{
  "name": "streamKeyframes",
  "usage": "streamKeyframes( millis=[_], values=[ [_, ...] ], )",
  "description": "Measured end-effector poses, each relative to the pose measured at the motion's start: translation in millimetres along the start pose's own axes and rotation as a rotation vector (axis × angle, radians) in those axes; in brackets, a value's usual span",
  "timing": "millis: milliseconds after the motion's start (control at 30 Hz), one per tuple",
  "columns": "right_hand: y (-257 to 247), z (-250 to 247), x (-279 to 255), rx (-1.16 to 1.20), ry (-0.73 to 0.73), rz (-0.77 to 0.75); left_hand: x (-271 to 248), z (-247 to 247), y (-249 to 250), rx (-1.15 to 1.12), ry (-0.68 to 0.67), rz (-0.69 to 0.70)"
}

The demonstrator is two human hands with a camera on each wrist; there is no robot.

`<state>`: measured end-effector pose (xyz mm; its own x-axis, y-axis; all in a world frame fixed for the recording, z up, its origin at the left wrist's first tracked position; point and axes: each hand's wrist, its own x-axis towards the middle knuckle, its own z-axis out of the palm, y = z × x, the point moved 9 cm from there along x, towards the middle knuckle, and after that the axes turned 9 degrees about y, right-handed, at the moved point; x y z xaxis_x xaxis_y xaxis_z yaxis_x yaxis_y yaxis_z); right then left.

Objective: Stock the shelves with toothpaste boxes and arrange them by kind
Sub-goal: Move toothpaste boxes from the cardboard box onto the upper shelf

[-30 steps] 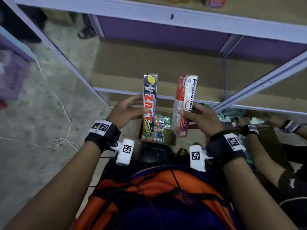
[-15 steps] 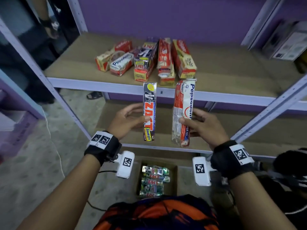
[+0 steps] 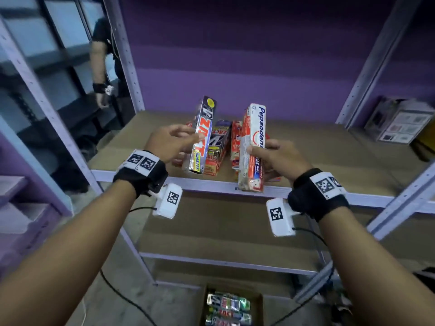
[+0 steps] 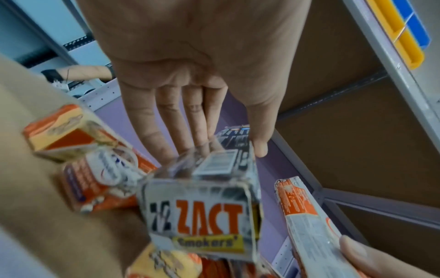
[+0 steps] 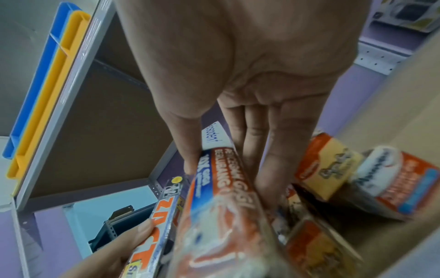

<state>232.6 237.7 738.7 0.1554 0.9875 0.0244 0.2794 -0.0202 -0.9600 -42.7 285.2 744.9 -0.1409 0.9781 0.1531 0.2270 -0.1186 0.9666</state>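
My left hand pinches a silver Zact toothpaste box between thumb and fingers, held upright over the front of the brown shelf. The same Zact box fills the left wrist view. My right hand grips a red and white Pepsodent box, also upright, beside it. This Pepsodent box runs under my fingers in the right wrist view. Behind both lie several toothpaste boxes on the shelf, partly hidden by what I hold.
A cardboard carton with more toothpaste sits on the floor below. Grey shelf uprights stand on either side. White packages lie at the shelf's right end. Another person stands behind the rack at the left.
Both hands have risen with their boxes from the floor carton to the stocked shelf. My view has tilted upward, and the boxes now stand over the shelf's front edge.
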Motion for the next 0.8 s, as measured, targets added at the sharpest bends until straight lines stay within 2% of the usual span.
streamKeyframes(
  millis=[100,200,467,600,800],
  values=[
    [-13.0,15.2,22.4,-0.056,-0.006,0.008,26.4,-10.8,3.0,0.108,0.072,0.007],
    [-19.6,30.3,44.0,-0.086,-0.011,0.038,54.3,-13.0,3.3,0.323,0.100,0.038],
    [-22.5,52.0,91.5,-0.189,0.035,0.111,105.7,14.4,4.1,0.956,0.001,0.162],
    [-21.0,49.4,108.5,-0.323,0.075,0.094,116.3,27.7,-5.3,1.036,-0.030,0.249],
    [-28.8,44.5,125.3,-0.599,0.090,-0.023,118.6,32.3,-18.1,1.023,-0.019,0.219]
  ],
)
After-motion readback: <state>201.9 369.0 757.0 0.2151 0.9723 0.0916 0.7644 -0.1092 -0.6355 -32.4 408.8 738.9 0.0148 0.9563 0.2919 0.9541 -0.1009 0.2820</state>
